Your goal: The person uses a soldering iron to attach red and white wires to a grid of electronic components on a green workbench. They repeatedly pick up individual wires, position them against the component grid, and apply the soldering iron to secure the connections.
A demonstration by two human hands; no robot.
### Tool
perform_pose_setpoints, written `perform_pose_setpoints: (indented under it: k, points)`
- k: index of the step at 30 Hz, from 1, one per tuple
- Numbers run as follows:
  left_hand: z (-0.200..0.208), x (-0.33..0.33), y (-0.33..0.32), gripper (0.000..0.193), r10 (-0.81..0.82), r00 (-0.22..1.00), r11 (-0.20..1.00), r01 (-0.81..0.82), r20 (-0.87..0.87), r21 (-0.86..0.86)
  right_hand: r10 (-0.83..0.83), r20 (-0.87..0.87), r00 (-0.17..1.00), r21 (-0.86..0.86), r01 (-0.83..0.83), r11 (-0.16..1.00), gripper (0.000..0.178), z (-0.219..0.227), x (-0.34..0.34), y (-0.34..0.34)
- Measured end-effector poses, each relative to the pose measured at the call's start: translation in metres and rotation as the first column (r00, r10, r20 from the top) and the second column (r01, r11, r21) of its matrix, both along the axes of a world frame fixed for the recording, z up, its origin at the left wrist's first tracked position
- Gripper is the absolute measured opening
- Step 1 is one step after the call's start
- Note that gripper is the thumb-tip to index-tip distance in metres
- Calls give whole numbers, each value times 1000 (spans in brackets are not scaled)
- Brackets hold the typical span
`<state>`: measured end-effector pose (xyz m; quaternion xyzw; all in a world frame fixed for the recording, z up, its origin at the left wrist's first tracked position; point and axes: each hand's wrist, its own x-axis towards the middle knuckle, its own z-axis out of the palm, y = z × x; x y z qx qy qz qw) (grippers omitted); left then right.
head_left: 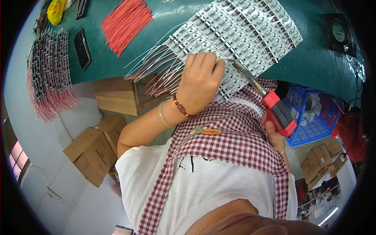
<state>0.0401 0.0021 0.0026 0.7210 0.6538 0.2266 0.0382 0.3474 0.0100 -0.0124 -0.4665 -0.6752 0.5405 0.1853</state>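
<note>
A sheet of small white circuit boards [250, 33] lies on the green table, its near corner reaching over the edge toward my apron. Thin red and white wires [160, 76] trail from the boards' left side. My left hand [201, 74] is closed over the boards in a pinch, with a thin white wire at its fingertips; the fingertips themselves are partly hidden. From the right comes a soldering iron [279, 111] with a red and black handle, its metal tip at the boards just beside my left fingers. My right hand [272, 131] grips that handle, partly hidden behind it.
A bundle of red wires [127, 23] and a phone [82, 49] lie at the left. Wired boards [49, 62] hang over the table's far-left edge. At the right are a black device [339, 33] and a blue crate [309, 135]. Cardboard boxes [92, 160] stand below.
</note>
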Motion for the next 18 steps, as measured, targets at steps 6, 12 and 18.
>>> perform_pose_setpoints:
  k: [6,12,18]
  points:
    - [4,0,1,24,4,999,999,-6,-53,-40,-84,-126,988,-131,67,989,28,16,-7,2]
    - [3,-4,4,23,6,998,997,-12,-68,-79,-158,-222,962,-236,104,966,37,23,-13,0]
    - [2,4,-5,26,-29,998,999,28,52,24,-189,-230,955,-338,104,936,37,18,-2,-5]
